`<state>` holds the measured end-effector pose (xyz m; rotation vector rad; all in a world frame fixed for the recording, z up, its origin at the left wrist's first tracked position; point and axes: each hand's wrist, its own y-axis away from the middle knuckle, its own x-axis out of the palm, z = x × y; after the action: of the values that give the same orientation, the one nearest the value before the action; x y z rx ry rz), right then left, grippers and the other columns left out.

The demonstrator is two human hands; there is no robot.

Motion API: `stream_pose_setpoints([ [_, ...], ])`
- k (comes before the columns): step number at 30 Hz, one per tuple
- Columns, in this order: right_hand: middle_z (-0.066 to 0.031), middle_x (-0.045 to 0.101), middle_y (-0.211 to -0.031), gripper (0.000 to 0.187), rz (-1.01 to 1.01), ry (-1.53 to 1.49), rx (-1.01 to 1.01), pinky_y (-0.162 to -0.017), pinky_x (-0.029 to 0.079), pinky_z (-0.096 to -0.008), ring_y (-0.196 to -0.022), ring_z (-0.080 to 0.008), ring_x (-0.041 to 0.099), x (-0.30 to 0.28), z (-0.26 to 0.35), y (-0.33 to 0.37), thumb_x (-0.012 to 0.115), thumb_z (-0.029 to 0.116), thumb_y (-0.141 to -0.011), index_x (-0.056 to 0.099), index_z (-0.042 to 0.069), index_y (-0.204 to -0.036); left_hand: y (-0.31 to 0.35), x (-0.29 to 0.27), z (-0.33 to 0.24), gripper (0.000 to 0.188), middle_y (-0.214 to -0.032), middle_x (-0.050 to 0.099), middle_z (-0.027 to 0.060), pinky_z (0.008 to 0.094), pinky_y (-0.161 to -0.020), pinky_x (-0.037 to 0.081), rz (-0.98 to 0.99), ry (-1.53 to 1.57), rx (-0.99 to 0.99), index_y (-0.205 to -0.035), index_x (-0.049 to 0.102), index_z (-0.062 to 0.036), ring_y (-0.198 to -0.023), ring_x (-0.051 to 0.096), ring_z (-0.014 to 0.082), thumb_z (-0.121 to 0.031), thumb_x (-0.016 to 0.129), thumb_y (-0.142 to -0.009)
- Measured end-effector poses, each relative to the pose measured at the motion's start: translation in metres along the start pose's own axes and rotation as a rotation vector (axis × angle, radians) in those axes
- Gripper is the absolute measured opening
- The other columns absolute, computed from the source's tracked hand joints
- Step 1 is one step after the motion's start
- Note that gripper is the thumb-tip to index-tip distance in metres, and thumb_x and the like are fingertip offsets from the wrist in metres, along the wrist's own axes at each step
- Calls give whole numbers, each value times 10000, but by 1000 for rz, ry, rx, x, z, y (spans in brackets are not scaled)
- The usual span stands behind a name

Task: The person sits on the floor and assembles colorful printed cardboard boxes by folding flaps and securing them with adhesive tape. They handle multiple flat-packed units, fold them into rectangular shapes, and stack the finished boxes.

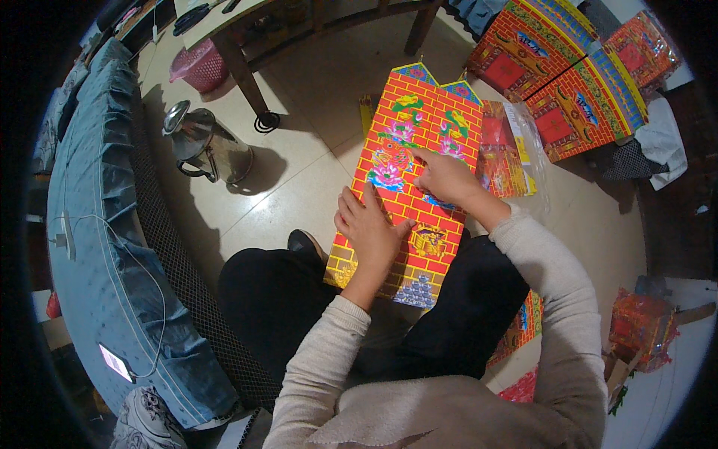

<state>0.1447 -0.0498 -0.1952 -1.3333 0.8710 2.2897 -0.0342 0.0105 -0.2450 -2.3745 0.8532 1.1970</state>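
A seated person in dark trousers and a beige sweater holds a flat printed cardboard sheet, patterned as red brick with 2 pointed peaks, flowers and a fish, resting across their lap and reaching out over the tiled floor. The left hand lies open and flat on the sheet's lower middle, pinning it down. The right hand presses on the sheet's upper right part, forefinger extended along the print, gripping nothing. To crease such a sheet cleanly, it seems best to keep the flat palm firm while the finger runs along the line. Left of the sheet stands a steel kettle; right of it lie more printed paper pieces and assembled paper houses.
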Motion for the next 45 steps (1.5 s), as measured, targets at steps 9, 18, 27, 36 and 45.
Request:
stream_pose_setpoints([
  [9, -126, 698, -954, 363, -24, 151, 80, -761, 514, -437, -910, -330, 669, -8, -3, 2, 669, 201, -808, 605, 108, -1153, -1, -3, -3, 1052, -1453, 324, 296, 540, -1095, 215, 28, 7, -11, -1421, 371, -43, -1371, 297, 431, -426, 900, -596],
  [18, -145, 715, -956, 254, 161, 165, 104, -777, 533, -458, -917, -343, 682, -15, 5, -4, 670, 278, -776, 724, 80, -925, -2, -5, -3, 1046, -1449, 329, 290, 536, -1095, 214, 30, 19, -18, -1419, 371, -42, -1370, 297, 421, -423, 900, -601],
  [27, -58, 711, -761, 199, 269, -401, 14, -627, 509, -307, -702, -128, 658, -9, -10, -14, 749, 237, -798, 712, 42, -808, -2, -4, -2, 1035, -1445, 331, 286, 536, -1091, 220, 18, 22, -21, -1405, 385, -36, -1366, 302, 419, -411, 908, -595],
  [36, -80, 698, -690, 225, 273, -559, 106, -616, 511, -298, -635, -131, 652, 18, -17, -16, 783, 211, -787, 708, 6, -733, -1, -4, -2, 1029, -1459, 320, 291, 537, -1093, 219, 25, 31, -23, -1405, 387, -22, -1370, 299, 427, -400, 907, -601],
  [45, -93, 699, -701, 282, 251, -321, 210, -620, 512, -357, -644, -197, 670, 23, -15, -16, 788, 320, -755, 725, 45, -752, -1, 3, 2, 1084, -1433, 356, 272, 516, -1077, 232, -19, -7, -5, -1417, 384, -64, -1361, 319, 402, -476, 901, -558],
])
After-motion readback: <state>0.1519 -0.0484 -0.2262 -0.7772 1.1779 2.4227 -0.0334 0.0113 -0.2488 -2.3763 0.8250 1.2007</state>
